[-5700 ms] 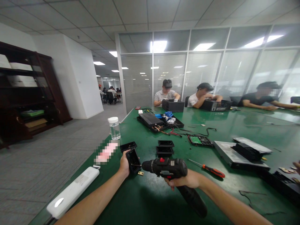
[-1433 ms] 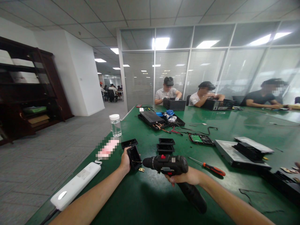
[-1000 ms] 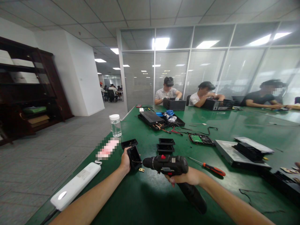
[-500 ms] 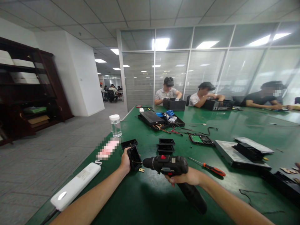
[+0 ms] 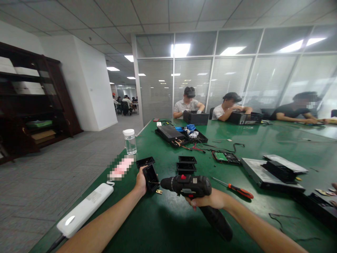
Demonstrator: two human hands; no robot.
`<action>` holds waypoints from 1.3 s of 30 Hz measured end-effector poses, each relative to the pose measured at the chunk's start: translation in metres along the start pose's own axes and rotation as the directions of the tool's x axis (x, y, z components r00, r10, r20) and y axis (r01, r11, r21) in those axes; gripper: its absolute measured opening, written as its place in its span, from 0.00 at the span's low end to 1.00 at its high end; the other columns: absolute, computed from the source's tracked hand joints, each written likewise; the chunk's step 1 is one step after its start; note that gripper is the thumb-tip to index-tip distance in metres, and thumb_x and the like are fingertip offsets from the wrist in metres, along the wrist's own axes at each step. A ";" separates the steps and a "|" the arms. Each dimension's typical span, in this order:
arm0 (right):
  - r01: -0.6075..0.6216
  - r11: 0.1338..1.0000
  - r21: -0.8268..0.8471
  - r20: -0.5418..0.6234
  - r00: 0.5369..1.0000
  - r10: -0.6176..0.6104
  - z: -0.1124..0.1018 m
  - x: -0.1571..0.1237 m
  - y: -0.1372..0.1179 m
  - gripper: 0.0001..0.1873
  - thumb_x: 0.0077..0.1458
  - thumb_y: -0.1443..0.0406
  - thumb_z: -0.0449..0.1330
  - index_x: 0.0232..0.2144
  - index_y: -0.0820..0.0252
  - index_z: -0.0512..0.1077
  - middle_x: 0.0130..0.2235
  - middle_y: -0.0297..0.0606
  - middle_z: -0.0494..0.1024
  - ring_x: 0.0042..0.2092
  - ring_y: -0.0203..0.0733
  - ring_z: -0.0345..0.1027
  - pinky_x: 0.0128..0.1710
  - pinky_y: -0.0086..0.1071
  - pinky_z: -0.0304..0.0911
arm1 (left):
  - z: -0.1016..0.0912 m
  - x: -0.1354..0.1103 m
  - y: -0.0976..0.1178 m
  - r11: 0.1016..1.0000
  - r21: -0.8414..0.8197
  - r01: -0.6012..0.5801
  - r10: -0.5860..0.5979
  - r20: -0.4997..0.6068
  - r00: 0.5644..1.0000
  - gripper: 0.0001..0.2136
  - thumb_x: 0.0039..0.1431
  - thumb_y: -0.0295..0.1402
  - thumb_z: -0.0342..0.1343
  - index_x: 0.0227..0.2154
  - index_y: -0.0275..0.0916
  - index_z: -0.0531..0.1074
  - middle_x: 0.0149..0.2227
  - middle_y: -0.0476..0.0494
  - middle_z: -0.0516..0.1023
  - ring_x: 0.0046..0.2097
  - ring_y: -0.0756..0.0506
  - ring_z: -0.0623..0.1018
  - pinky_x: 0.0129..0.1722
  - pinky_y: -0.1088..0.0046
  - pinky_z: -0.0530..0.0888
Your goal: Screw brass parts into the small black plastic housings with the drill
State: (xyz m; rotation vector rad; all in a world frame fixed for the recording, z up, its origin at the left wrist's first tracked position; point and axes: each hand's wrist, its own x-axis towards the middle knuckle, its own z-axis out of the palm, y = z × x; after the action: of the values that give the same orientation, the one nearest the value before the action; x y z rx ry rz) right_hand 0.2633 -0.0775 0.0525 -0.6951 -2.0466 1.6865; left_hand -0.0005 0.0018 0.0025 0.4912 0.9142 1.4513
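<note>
My left hand [image 5: 141, 181] grips a small black rectangular housing [image 5: 151, 178] by its left side, tilted with its hollow face toward the drill. Wrapped around the grip of a black cordless drill [image 5: 188, 185] is my right hand [image 5: 206, 199]. The drill points left, and its thin bit reaches into the housing; where its tip touches is hidden. A small brass-coloured piece [image 5: 159, 192] lies on the green table [image 5: 168, 225] just below the housing. Behind my left hand rests another black housing [image 5: 145, 162], and two similar black frames [image 5: 186, 166] lie beyond the drill.
To the right lie an orange-handled screwdriver [image 5: 240, 190], a green circuit board [image 5: 223, 156] and a metal case [image 5: 259, 172]. A white power strip [image 5: 86, 207] and a clear bottle [image 5: 130, 143] line the left edge. Several people work across the table.
</note>
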 end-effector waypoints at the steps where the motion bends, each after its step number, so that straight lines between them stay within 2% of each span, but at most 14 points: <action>1: 0.006 1.000 0.003 0.000 1.000 -0.006 0.000 0.000 0.000 0.13 0.45 0.61 0.59 0.31 0.67 0.66 0.29 0.35 0.63 0.31 0.34 0.61 0.36 0.33 0.63 | 0.001 0.000 0.000 1.000 -0.004 0.001 -0.001 -0.006 1.000 0.10 0.47 0.36 0.48 0.24 0.34 0.67 0.18 0.44 0.71 0.23 0.42 0.75 0.21 0.67 0.71; 14: 0.020 0.999 0.037 0.001 1.000 -0.020 0.000 0.000 0.002 0.13 0.45 0.61 0.59 0.31 0.67 0.65 0.29 0.35 0.63 0.31 0.34 0.61 0.36 0.33 0.63 | -0.004 0.003 -0.002 1.000 0.020 -0.007 0.007 0.035 0.999 0.11 0.47 0.38 0.48 0.25 0.34 0.68 0.19 0.43 0.72 0.25 0.41 0.75 0.21 0.66 0.71; 21: -0.012 0.999 0.047 -0.032 0.999 0.014 0.001 0.000 0.002 0.17 0.43 0.60 0.61 0.32 0.67 0.65 0.29 0.36 0.63 0.31 0.34 0.61 0.35 0.33 0.64 | -0.001 0.000 -0.001 1.000 0.005 0.010 -0.010 0.007 1.000 0.11 0.47 0.38 0.48 0.24 0.34 0.67 0.18 0.44 0.71 0.24 0.42 0.75 0.20 0.67 0.71; 31: 0.020 0.999 0.034 0.002 1.000 -0.020 -0.002 0.000 0.007 0.14 0.46 0.62 0.59 0.33 0.67 0.66 0.29 0.35 0.63 0.31 0.34 0.61 0.35 0.34 0.63 | -0.001 0.000 -0.001 0.999 0.026 -0.023 0.022 0.025 0.999 0.10 0.48 0.37 0.47 0.24 0.34 0.67 0.18 0.43 0.71 0.23 0.42 0.75 0.20 0.66 0.71; 39: 0.035 0.998 0.049 0.009 0.999 -0.035 0.000 0.000 0.003 0.13 0.46 0.62 0.59 0.33 0.67 0.66 0.29 0.35 0.63 0.31 0.34 0.61 0.35 0.34 0.63 | -0.001 0.001 -0.001 1.000 0.006 -0.006 0.006 0.019 1.000 0.10 0.47 0.36 0.48 0.24 0.34 0.68 0.18 0.44 0.71 0.25 0.42 0.75 0.22 0.67 0.71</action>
State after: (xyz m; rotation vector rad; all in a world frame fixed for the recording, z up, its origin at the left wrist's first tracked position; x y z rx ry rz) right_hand 0.2635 -0.0767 0.0496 -0.6325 -2.0053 1.7182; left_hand -0.0013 0.0021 0.0010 0.5117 0.9031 1.4479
